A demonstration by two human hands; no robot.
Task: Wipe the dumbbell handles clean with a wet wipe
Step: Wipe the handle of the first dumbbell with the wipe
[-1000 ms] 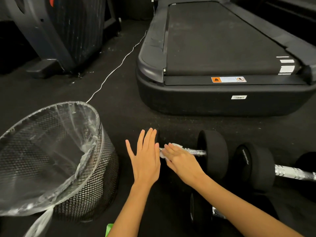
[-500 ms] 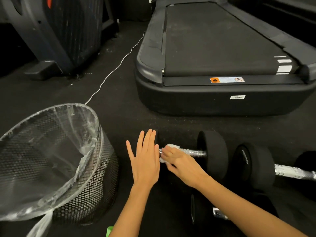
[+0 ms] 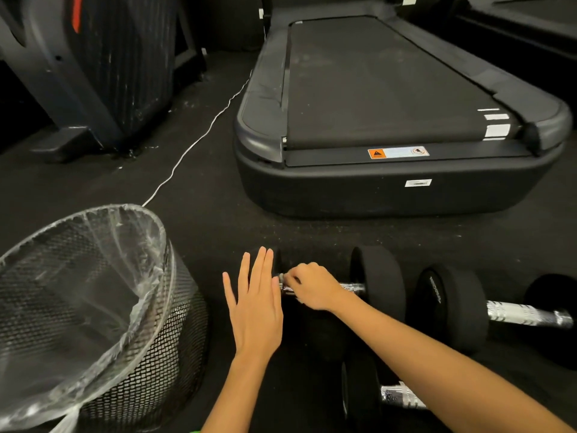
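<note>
On black gym floor (image 3: 218,220), treadmill (image 3: 390,120) behind, lined mesh bin (image 3: 93,307) left. Left hand (image 3: 257,310) flat, fingers spread, against dumbbell (image 3: 374,282) end. Right hand (image 3: 312,285) curled round its handle (image 3: 352,287); wipe hidden.

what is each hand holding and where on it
The right hand is closed around the dumbbell handle near its left end. The left hand is flat and open, holding nothing.

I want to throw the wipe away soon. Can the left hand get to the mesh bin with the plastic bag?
Probably yes. The left hand lies flat beside the black mesh bin with the clear plastic liner, with only bare floor between them.
</note>
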